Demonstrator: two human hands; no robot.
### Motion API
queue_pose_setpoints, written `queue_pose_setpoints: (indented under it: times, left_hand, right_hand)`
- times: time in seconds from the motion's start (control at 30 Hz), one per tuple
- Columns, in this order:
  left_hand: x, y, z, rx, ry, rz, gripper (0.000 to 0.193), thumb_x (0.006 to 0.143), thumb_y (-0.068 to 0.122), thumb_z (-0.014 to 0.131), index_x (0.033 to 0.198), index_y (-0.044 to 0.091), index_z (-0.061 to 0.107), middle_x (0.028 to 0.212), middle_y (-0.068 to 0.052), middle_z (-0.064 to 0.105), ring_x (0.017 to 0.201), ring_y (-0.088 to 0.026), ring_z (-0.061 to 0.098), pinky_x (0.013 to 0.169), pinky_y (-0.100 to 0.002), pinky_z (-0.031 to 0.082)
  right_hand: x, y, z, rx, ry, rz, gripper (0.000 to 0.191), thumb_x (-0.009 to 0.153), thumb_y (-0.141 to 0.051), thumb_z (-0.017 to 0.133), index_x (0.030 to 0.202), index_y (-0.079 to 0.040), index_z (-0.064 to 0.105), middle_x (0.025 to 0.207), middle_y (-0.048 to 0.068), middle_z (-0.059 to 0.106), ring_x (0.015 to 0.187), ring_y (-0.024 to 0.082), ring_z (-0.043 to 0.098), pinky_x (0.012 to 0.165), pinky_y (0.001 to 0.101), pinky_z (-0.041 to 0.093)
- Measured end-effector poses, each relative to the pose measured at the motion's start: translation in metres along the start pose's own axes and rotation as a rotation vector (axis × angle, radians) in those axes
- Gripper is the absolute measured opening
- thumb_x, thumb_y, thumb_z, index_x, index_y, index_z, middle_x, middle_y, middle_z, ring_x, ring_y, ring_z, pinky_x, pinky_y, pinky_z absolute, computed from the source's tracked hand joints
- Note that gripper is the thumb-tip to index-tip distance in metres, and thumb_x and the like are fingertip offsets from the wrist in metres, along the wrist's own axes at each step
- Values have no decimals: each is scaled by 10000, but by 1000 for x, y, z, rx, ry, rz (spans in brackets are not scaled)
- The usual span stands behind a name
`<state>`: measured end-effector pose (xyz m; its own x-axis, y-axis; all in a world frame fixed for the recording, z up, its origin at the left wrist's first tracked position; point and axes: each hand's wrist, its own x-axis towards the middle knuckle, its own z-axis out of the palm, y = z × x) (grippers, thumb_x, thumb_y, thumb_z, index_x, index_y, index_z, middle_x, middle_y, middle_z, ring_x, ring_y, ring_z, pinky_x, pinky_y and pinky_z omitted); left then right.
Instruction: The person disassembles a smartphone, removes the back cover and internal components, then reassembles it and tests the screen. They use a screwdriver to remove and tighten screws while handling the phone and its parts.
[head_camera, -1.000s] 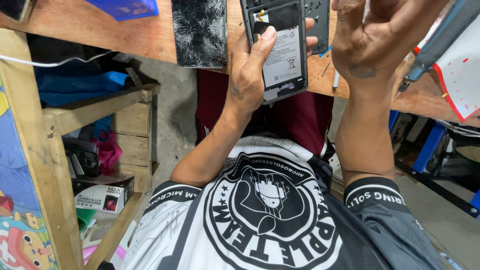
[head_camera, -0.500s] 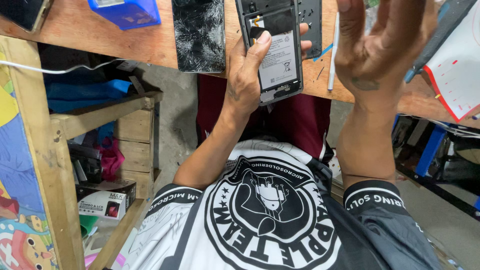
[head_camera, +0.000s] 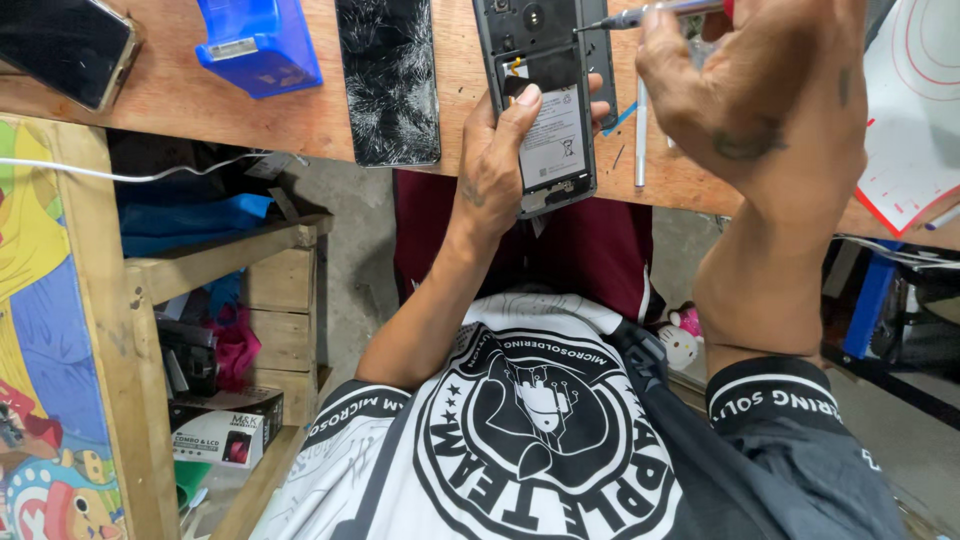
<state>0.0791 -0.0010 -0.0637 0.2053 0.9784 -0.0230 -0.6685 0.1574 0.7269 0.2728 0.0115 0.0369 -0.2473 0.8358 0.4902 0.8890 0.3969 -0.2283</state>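
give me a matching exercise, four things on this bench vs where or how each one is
1. opened phone
2. cracked screen panel
3. blue box
4. screwdriver

a. lies alone between the blue box and the opened phone
b. held in the right hand
c. gripped by the left hand
d. far left of these four

Pairs: 1-c, 2-a, 3-d, 4-b

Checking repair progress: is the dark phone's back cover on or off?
Off: the dark phone in the left hand shows its bare battery and inner frame.

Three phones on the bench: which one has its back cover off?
The opened phone gripped by the left hand, battery exposed. The cracked-screen phone and the dark phone at the far corner lie untouched.
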Motion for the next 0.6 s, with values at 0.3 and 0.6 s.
queue_pose_setpoints:
  times: [0.3,0.6]
  left_hand:
    - [5,-1,-3,-10,-31,-15,374,1125,180,411,1341,-84,565,1258,-274,699,1087,-330,751,968,-450,642]
    - [1,-1,-5,-26,-35,-10,373,1120,189,416,1332,-83,558,1262,-280,697,1087,-329,751,980,-460,613]
  right_hand:
    - [15,-11,5,69,-117,168,275,1056,-201,739,926,-11,589,852,109,582,748,270,566,674,399,441]
    - [14,-8,5,89,39,-39,241,1038,-143,773,918,-1,621,854,114,614,767,256,598,680,363,454]
